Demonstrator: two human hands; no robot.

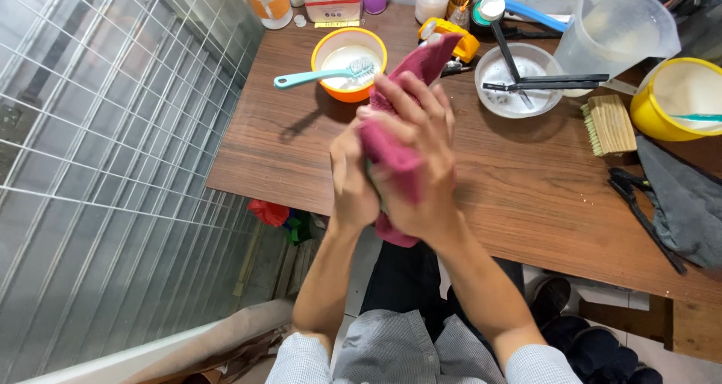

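Note:
A dark pink cloth is bunched between both my hands above the front edge of the wooden table. My right hand wraps over it from the right, fingers spread across the fabric. From the left, my left hand presses against the cloth, its palm hidden. One end of the cloth sticks up toward the orange bowl; the other hangs below my wrists.
A teal brush rests across the orange bowl. A white bowl with black tools, a clear jug, a yellow pot, a wooden brush and a grey cloth lie to the right. A wire grid panel stands left.

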